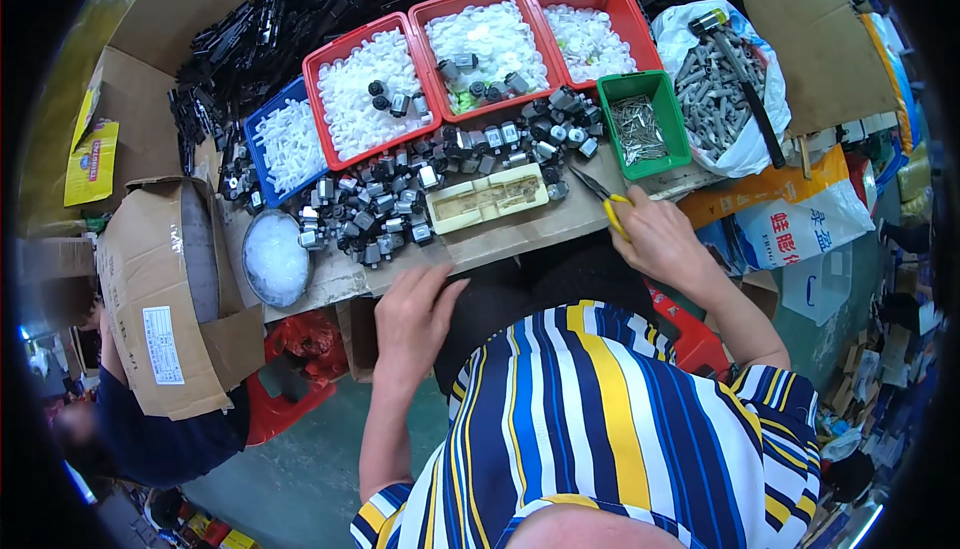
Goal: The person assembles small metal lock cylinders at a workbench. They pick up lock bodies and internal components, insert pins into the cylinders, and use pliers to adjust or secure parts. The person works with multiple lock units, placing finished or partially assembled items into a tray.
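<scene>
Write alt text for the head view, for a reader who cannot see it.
A person's right hand holds yellow-handled pliers at a workbench edge while the left hand rests flat on the board. Behind lie small grey parts, red bins of white pieces and a green bin.

Both hands forward, forearms rising from below.
Left hand (413,309) lies palm-down, fingers loosely curled at the counter edge; right hand (655,234), further out, is closed in a grip.
</scene>
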Demonstrator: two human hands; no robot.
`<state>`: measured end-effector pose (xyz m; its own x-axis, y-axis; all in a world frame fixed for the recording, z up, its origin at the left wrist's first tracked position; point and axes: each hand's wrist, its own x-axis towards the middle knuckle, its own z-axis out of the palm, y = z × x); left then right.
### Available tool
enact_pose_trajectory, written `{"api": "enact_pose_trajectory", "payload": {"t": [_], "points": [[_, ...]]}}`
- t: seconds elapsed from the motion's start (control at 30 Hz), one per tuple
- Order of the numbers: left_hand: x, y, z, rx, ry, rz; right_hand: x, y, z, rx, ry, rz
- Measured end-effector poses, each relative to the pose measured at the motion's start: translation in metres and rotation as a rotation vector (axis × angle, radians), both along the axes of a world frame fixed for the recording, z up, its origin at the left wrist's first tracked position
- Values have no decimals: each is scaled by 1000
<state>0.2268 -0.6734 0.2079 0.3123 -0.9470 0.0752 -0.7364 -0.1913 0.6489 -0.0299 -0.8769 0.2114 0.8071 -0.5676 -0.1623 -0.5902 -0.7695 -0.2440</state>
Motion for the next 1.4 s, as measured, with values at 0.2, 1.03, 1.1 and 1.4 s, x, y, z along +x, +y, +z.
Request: {"api": "enact_pose_trajectory", "payload": {"t": [0.2,1.03,1.1,1.4], "points": [[-31,-83,-6,-277,-172,-257,11,8,-13,-1,-70,-54],[-38,-112,-23,-336,-240,-253,30,-9,-12,-109,-290,-50],[-22,-99,-21,-390,-269,-163,39,-30,6,-87,-384,-43],[35,-71,-30,-266,-321,158,225,-201,23,-352,-533,334]]}}
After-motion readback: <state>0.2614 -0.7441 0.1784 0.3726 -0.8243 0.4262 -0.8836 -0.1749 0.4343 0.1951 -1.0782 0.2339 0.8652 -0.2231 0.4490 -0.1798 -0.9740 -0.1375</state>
